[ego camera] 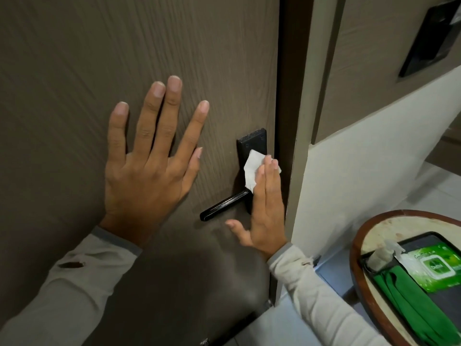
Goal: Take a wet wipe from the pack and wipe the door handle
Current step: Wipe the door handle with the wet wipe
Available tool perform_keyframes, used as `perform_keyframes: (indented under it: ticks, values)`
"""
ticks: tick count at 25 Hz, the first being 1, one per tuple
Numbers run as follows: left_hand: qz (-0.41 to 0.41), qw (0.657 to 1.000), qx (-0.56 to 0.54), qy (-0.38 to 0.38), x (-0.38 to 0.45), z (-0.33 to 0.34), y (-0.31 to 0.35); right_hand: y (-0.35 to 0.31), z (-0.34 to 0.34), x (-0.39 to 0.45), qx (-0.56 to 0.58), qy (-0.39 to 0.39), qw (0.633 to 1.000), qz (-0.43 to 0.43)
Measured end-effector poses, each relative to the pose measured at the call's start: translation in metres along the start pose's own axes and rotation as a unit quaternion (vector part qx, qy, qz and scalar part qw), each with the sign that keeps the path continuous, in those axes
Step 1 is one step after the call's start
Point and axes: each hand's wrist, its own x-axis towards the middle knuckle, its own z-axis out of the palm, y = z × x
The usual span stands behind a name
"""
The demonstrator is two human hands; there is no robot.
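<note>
The right hand (265, 203) lay flat against the black backplate (250, 143) of the door handle (224, 205), fingers straight, pressing a white wet wipe (252, 169) onto the plate just above the lever. It was not a clenched grip; the wipe was only pinned between the flat fingers and the metal. The left hand (149, 166) was spread open on the brown door (124, 46), holding nothing, apparently bracing the leaf.

What could go wrong, as I judged it: the wipe was held by pressure alone, so if the hand lifted or slid too fast the sheet could peel off and drop to the floor. The lever itself looked untouched by the wipe at this instant, and it would be easy to clean the plate and skip the bar, especially its underside. A push downward on the lever might also unlatch the door; the left palm seemed placed to stop it swinging.

Counted: two hands, one wipe in use, one lever handle on one backplate, one door. To the right stood one round table (359, 236) with a dark tray (424, 236), and in it one green wipe pack (439, 268) with a sheet poking from its opening, beside one green cloth (409, 303)
</note>
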Motion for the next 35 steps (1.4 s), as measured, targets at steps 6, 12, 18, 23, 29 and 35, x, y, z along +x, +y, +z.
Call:
perform_keyframes:
  ticks: [6,12,18,23,29,35]
  values:
    - [-0.002,1.000,-0.003,-0.008,0.000,-0.003,0.000,-0.091,0.037,-0.036,0.047,0.014,0.999,0.019]
    - [-0.011,1.000,-0.018,-0.005,0.001,-0.004,0.001,0.004,-0.006,0.000,-0.069,-0.033,0.985,-0.153]
    - [-0.010,1.000,-0.024,-0.003,0.001,-0.005,0.001,-0.012,0.009,-0.001,-0.006,0.009,1.000,-0.004]
    - [-0.001,0.999,-0.036,-0.008,0.003,-0.008,-0.002,-0.042,0.011,-0.018,-0.024,-0.004,0.994,-0.104]
    - [-0.004,0.998,-0.068,-0.001,0.007,-0.015,-0.003,-0.038,-0.029,-0.022,-0.015,-0.076,0.975,-0.209]
    - [-0.102,0.975,-0.195,-0.021,0.027,-0.048,0.021,-0.075,-0.071,-0.018,0.250,-0.174,0.933,0.190]
